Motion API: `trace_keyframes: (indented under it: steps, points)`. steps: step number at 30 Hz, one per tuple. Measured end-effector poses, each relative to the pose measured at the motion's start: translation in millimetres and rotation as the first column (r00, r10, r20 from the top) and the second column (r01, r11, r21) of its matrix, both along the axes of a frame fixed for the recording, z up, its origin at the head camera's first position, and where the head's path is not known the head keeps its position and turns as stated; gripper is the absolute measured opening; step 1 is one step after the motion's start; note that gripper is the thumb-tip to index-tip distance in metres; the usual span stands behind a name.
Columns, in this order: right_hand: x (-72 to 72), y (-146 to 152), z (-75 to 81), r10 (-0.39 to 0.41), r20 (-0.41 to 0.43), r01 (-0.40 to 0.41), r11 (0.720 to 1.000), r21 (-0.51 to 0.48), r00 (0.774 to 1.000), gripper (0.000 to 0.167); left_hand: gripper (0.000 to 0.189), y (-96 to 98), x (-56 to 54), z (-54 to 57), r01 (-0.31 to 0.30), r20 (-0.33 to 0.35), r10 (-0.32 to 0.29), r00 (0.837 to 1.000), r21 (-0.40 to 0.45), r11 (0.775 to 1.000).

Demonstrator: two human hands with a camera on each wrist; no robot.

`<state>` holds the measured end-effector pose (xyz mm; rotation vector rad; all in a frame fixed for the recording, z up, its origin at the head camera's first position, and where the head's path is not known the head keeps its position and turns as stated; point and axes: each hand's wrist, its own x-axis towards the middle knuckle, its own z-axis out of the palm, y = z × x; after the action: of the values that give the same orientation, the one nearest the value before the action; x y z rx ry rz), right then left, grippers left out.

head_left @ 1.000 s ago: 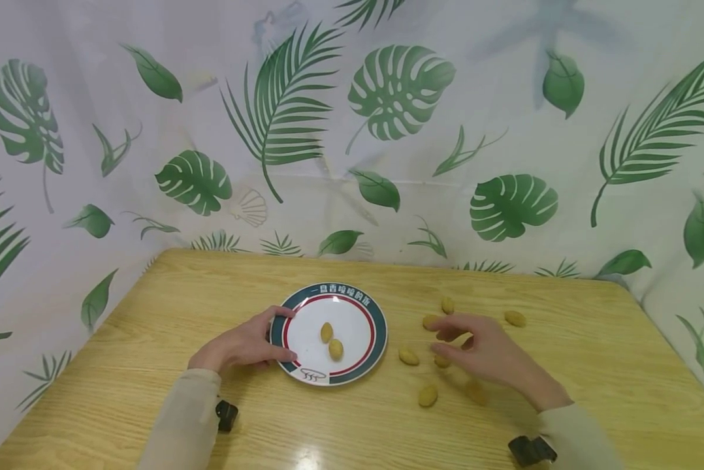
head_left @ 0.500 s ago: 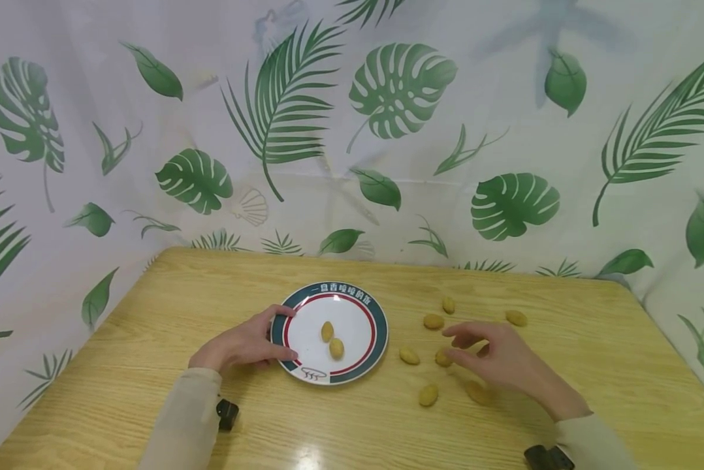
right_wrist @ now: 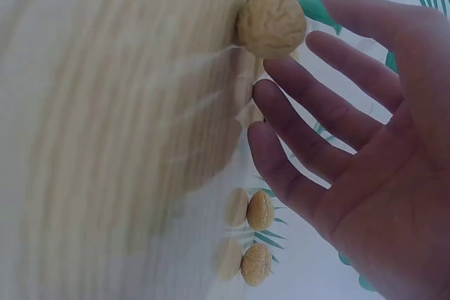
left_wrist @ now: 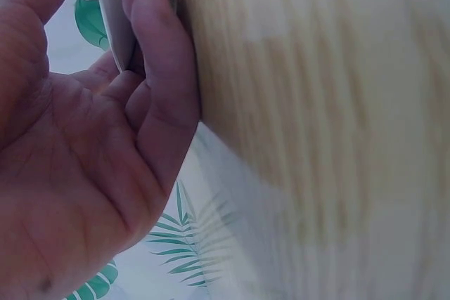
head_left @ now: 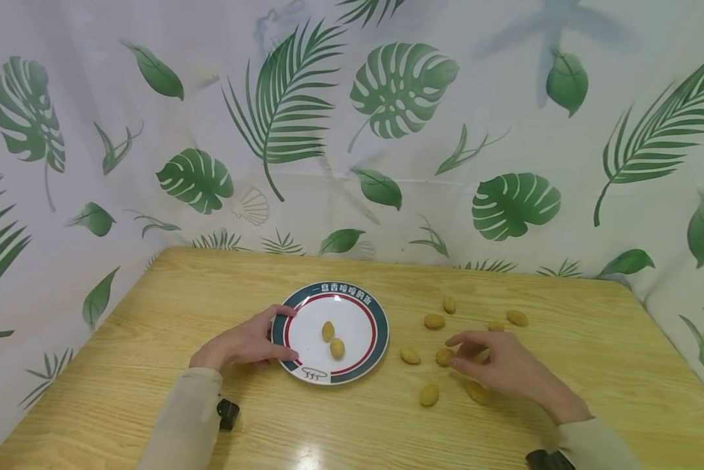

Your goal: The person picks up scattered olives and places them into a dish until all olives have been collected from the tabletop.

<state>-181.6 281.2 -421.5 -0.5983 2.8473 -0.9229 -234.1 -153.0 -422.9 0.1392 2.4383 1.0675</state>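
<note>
My left hand [head_left: 249, 341] grips the left rim of a white plate [head_left: 358, 326] with a dark green band and a red ring. In the left wrist view the fingers [left_wrist: 165, 54] curl at the plate's edge [left_wrist: 116, 12]. Two walnuts [head_left: 337, 348] lie on the plate. To the right, my right hand [head_left: 505, 365] hovers low over the table with thumb and fingers apart. Closest to its fingertips is a walnut [head_left: 444, 356]; the right wrist view shows this wrinkled walnut [right_wrist: 272, 24] near the relaxed fingers, apparently not gripped.
Several more walnuts lie scattered around my right hand, among them a walnut [head_left: 409, 355] near the plate and a walnut [head_left: 516, 318] farther right. A leaf-printed curtain [head_left: 305, 130] stands along the back edge of the wooden table [head_left: 240, 424].
My right hand has shifted right and slightly down, uncovering a walnut at its left and then another behind it. The left hand and plate have stayed in place.
</note>
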Motion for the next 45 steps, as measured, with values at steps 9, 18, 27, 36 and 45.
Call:
trace_keyframes:
  steps: [9,18,27,36,45]
  points:
    - [-4.4,-6,0.0,0.013,-0.011,-0.013,1.0,0.024,1.0,0.027,0.081,-0.5,0.5,0.7,0.001,0.002,-0.001,1.0,0.016,1.0]
    - [-8.3,-12,-0.3,0.034,-0.033,-0.033,0.999,0.03,0.999,0.025,0.082,-1.6,0.0,0.1,0.001,0.01,-0.001,1.0,0.029,1.0]
    - [-10.2,-13,-1.5,0.019,-0.023,-0.019,1.0,0.017,1.0,0.021,0.082,-2.2,-1.0,-0.6,0.008,0.007,-0.008,1.0,0.023,1.0]
    - [-12.6,-15,0.8,0.01,-0.033,-0.009,1.0,0.015,0.999,0.019,0.082,-0.6,-0.3,1.3,-0.002,0.011,0.002,1.0,0.019,1.0]
    - [-19.0,-30,7.0,0.0,-0.089,-0.004,0.999,-0.045,0.996,0.016,0.082,0.3,-0.6,1.5,-0.001,0.018,0.001,1.0,-0.007,1.0]
